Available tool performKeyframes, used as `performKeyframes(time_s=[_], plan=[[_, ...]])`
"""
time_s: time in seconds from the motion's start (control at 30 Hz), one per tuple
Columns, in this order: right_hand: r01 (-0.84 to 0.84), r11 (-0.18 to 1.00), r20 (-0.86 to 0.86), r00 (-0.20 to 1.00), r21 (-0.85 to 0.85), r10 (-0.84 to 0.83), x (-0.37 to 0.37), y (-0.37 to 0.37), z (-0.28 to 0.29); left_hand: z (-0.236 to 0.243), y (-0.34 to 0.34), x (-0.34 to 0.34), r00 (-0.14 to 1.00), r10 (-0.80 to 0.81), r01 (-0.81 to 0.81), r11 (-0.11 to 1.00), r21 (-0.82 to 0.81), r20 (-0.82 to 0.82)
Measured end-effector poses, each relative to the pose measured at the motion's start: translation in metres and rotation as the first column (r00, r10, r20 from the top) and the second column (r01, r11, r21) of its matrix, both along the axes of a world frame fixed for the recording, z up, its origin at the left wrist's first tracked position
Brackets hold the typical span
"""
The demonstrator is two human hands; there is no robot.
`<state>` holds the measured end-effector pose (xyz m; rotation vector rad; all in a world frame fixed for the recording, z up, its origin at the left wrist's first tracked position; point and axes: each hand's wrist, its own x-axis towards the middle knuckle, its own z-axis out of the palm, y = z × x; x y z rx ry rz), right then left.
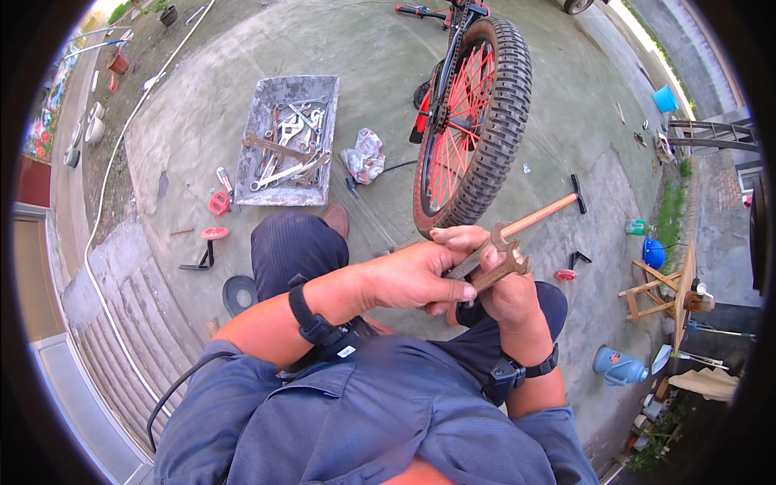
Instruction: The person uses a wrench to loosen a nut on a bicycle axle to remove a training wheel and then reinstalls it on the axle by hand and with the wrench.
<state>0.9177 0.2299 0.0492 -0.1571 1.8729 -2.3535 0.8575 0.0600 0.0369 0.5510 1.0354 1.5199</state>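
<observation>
Two rusty open-end wrenches [507,269] lie side by side between my hands, their forked jaws pointing up and right. My left hand [412,275] is closed around the lower part of their shafts. My right hand [511,297] grips them near the jaws, thumb up against the metal. Just beyond my hands stands a bicycle wheel [459,153] with red spokes and a knobby tyre. A hammer [540,215] with a wooden handle and black head shows behind the wrench jaws.
A grey metal tray [249,186] of wrenches stands left of the wheel, beside a crumpled rag [365,157]. Small red wheels on black brackets, one left [214,234] and one right [567,275], lie on the concrete. A blue jug [619,366] stands at right.
</observation>
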Motion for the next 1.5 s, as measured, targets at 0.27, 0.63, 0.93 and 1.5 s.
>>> performKeyframes(time_s=[0.27,0.63,0.93,1.5], plan=[[0.312,0.869,-0.092,0.923,-0.383,-0.373,0.021,0.021,0.038,-0.041,-0.006,0.022,0.923,-0.223,0.194,0.973,-0.122,-0.314],[0.144,0.906,0.234,0.939,0.399,-0.252,0.04,-0.022,-0.013,-0.031,-0.011,-0.003,0.635,0.631,-0.651,0.748,0.13,-0.446],[0.129,0.971,0.39,0.899,0.2,-0.199,0.021,-0.036,-0.006,-0.014,0.004,-0.008,0.289,0.761,-0.618,0.612,0.494,-0.58],[0.707,0.536,-0.333,0.698,0.461,-0.635,-0.028,0.024,0.004,-0.067,-0.004,-0.124,0.639,0.642,-0.766,0.586,-0.265,-0.424]])
